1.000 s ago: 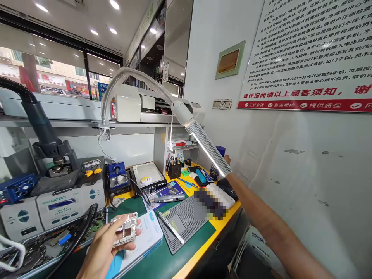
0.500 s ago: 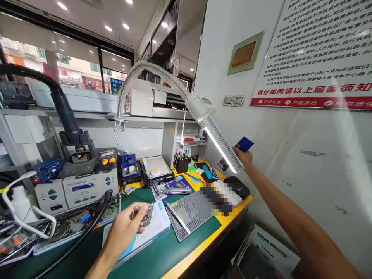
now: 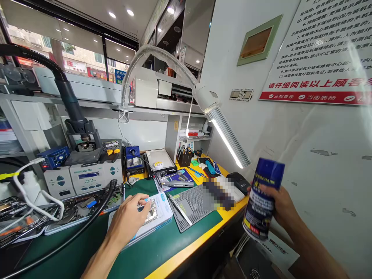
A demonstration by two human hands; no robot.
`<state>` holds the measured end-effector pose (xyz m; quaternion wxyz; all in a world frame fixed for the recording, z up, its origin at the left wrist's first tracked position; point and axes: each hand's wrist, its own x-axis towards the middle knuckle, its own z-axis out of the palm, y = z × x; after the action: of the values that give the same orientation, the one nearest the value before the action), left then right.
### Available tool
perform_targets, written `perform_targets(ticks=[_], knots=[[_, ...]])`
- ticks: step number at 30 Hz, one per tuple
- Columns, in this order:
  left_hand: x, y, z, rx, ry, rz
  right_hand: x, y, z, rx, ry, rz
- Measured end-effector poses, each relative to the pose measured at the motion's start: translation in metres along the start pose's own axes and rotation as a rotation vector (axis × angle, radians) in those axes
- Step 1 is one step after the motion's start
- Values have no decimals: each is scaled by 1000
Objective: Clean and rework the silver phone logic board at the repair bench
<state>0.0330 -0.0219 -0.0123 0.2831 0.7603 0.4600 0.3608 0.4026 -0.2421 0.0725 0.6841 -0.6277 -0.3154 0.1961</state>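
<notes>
My right hand (image 3: pixel 281 202) is wrapped round a dark blue spray can (image 3: pixel 257 219), held tilted in the air beyond the bench's right edge. My left hand (image 3: pixel 127 216) hovers at a circuit board (image 3: pixel 152 214), fingers bent and apart; part of the board is hidden behind them. The board lies on a white and blue box-like stack (image 3: pixel 165 211). Just right of it, silver tweezers (image 3: pixel 180 211) rest across a grey perforated plate (image 3: pixel 200 203).
A lit lamp (image 3: pixel 228 135) hangs over the bench's right side. At left stand a rework station (image 3: pixel 94 174) with a black hose (image 3: pixel 87 224), and trays of loose parts. A soldering station (image 3: pixel 133 161) and a pen-like tool (image 3: pixel 178 184) sit behind the plate.
My right hand has brought the spray can from beside the wall behind the lamp nearer to me. The circuit board has left my left hand's grip and now lies on the stack.
</notes>
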Motion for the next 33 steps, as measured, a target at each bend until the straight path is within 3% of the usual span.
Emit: perform_targets(ticks=[2,4,7,9,10,12,13,16,20,24,29,33], knots=[[1,-2,-1,8,15,50,-38,20,4,-56,-239,86],[2,0,-3,-1,40,88,-69,39,16,-77,-340,114],[-6,13,-7,-35,86,105,-101,53,48,-19,-504,182],[-18,32,-8,-117,52,81,-110,50,77,49,-640,196],[-26,42,-8,-196,-14,59,-112,46,92,78,-720,194],[-43,64,-5,-653,-268,-54,-114,36,120,171,-881,222],[-51,73,-3,-829,-362,-38,-114,31,134,232,-949,229],[-68,91,1,-1115,-444,-75,-116,25,166,371,-1112,281],[-75,103,-2,-1132,-327,-131,-121,26,189,466,-1173,376],[-70,119,-11,-1118,-204,-235,-121,16,198,434,-1115,261],[-65,142,-18,-980,-96,-224,-121,-3,196,316,-1014,153],[-78,153,-13,-876,-37,-243,-133,-7,183,190,-959,113]])
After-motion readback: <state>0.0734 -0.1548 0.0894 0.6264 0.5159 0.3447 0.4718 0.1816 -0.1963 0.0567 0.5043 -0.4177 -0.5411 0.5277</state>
